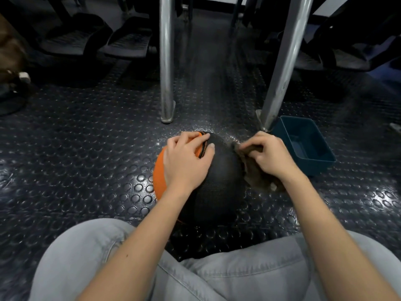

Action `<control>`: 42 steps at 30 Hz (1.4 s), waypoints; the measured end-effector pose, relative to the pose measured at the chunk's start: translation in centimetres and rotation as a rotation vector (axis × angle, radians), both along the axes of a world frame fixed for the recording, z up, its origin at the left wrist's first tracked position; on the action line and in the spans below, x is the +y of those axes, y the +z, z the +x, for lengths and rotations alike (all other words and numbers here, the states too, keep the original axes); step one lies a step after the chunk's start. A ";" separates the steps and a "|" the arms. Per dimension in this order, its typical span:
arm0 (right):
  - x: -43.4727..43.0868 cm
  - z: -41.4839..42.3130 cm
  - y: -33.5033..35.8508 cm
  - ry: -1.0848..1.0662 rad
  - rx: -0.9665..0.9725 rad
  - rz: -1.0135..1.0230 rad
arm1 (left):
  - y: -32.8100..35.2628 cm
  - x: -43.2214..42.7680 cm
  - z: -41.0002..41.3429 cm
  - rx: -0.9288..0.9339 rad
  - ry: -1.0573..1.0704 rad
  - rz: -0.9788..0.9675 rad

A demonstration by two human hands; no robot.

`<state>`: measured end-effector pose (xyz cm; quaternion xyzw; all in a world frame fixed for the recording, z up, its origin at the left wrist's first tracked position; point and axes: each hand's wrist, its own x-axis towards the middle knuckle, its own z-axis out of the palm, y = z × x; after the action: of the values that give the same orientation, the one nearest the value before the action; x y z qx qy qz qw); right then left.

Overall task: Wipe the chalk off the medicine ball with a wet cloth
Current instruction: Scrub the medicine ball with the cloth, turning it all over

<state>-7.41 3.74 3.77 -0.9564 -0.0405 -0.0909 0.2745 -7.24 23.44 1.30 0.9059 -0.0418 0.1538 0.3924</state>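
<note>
Down on the floor, a round medicine ball of finely textured rubber (pixel 221 170) sits just in front of the seated person's knees. Most of the side facing up is matte black. An orange panel wraps its left flank, and a dark seam line divides the two colours near the top. I cannot tell from where I stand whether any chalk is on the black panel.

The left hand (pixel 186 161) lies across the top of the ball with its fingers spread, the fingertips reaching over the seam. The right hand (pixel 269 155) pinches a crumpled brown cloth (pixel 256 181) in curled fingers and holds it against the ball's right side, with the loose end hanging below the wrist.

The floor (pixel 86 159) is dark rubber matting covered in raised round studs, and it glistens with bright specks just beyond the ball. A rectangular teal plastic tub (pixel 316 168) stands near the right hand. It is beside the foot of a slanted metal tube leg (pixel 284 61), and a second, upright metal leg (pixel 166 61) stands to the left of that one. Dark ribbed foot plates (pixel 128 42) of some equipment sit further back in shadow. The person wears pale grey jeans (pixel 217 274).
</note>
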 end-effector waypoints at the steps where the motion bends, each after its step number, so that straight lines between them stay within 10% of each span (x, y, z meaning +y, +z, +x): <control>1: -0.4 -0.2 -0.1 -0.059 -0.015 -0.039 | 0.0 -0.1 -0.1 -0.004 -0.005 -0.001; 6: 1.9 -1.1 1.5 0.187 -0.090 0.436 | 0.0 0.1 0.2 -0.004 -0.006 0.013; 12: -0.7 -0.6 -0.9 -0.090 0.059 -0.011 | -0.1 0.4 0.0 -0.010 -0.003 -0.029; 19: 3.1 -1.4 1.7 0.199 -0.108 0.388 | -0.1 1.0 0.3 0.008 0.028 -0.046; 24: -0.5 -0.6 -1.2 -0.089 0.036 -0.065 | -0.1 0.6 0.1 0.007 0.002 -0.043; 30: 3.0 -1.1 1.4 0.099 -0.183 0.338 | -0.1 0.8 0.1 0.006 0.000 -0.020; 36: 0.5 -1.0 -0.8 -0.175 0.047 -0.115 | -0.3 0.7 0.1 -0.006 -0.009 -0.028; 42: 2.9 -1.4 1.6 0.136 -0.131 0.309 | -0.3 1.1 0.4 -0.024 -0.031 -0.018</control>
<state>-8.83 6.60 5.42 -0.8901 -0.1082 -0.1393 0.4202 -6.84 24.49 1.04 0.8995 -0.0592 0.1592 0.4026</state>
